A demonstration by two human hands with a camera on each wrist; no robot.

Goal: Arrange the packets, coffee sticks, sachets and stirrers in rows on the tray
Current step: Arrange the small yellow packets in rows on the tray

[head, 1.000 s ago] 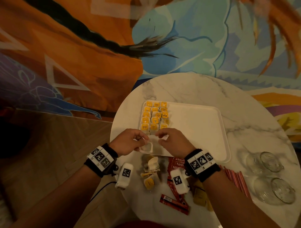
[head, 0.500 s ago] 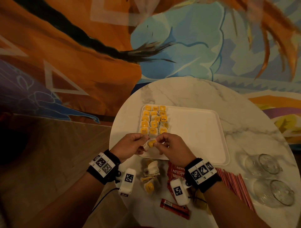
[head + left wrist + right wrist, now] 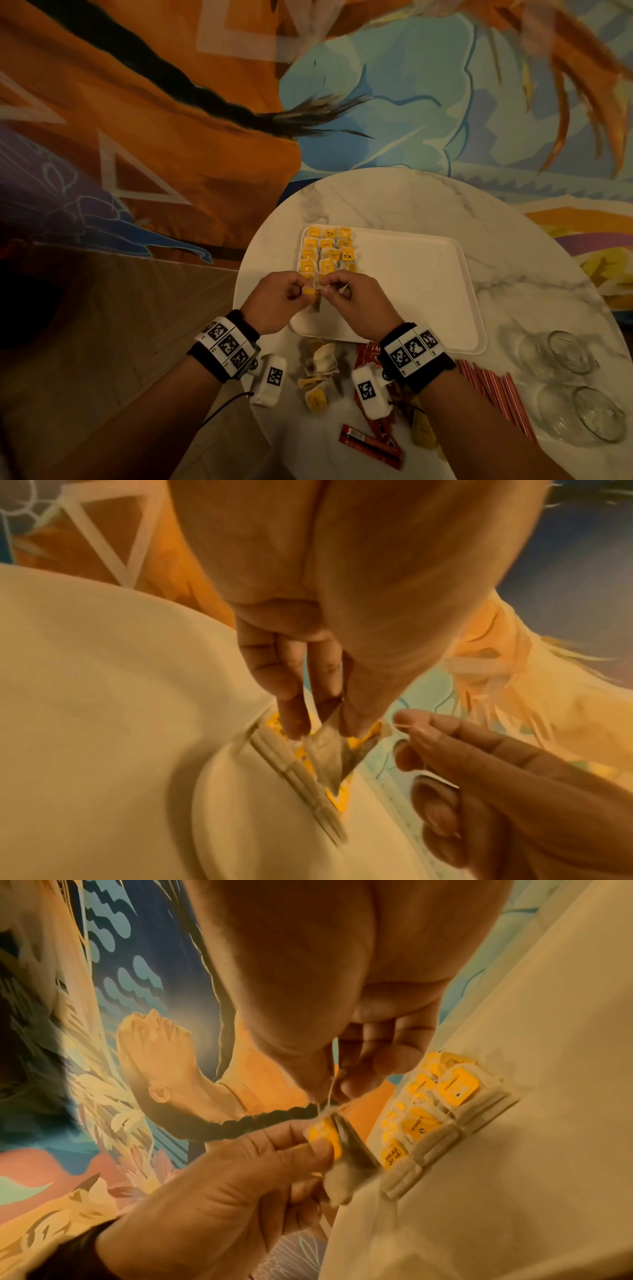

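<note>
Tea bag [image 3: 337, 1153]: hanging between both hands over the tray's [image 3: 428, 274] near-left corner, just short of the yellow-tagged rows [image 3: 329, 251].
Left hand [image 3: 277, 305]: pinching tag and bag.
Right hand [image 3: 356, 301]: pinching the string [image 3: 328, 1093], pulled taut.
Axis: bag dangles downward.
Next slot: directly ahead, left hand nearer.

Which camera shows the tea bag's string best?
The right wrist view: the string runs from the right hand down to the tea bag. The left wrist view shows a short piece; the head view hides it.
</note>
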